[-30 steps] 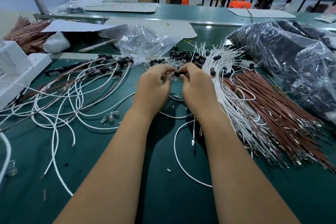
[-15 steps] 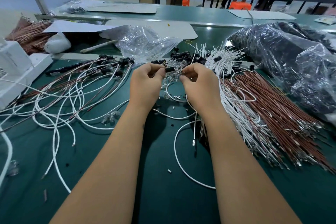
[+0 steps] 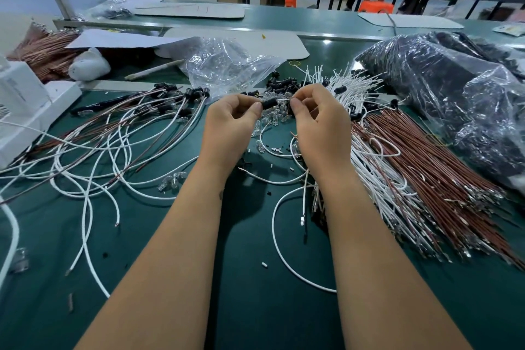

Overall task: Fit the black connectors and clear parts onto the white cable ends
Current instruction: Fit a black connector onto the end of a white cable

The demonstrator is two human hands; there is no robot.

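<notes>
Hands have been drawn slightly apart at frame centre: a black connector (image 3: 269, 103) is pinched in the left hand (image 3: 230, 125), while a thin lead is pinched by the right hand (image 3: 319, 119) just beside it, above the bench (image 3: 255, 278). Insertion appears underway, not yet seated.

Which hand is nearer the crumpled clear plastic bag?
Left. The left hand sits just below the clear plastic bag; the right hand lies farther off, toward the white cables.
</notes>
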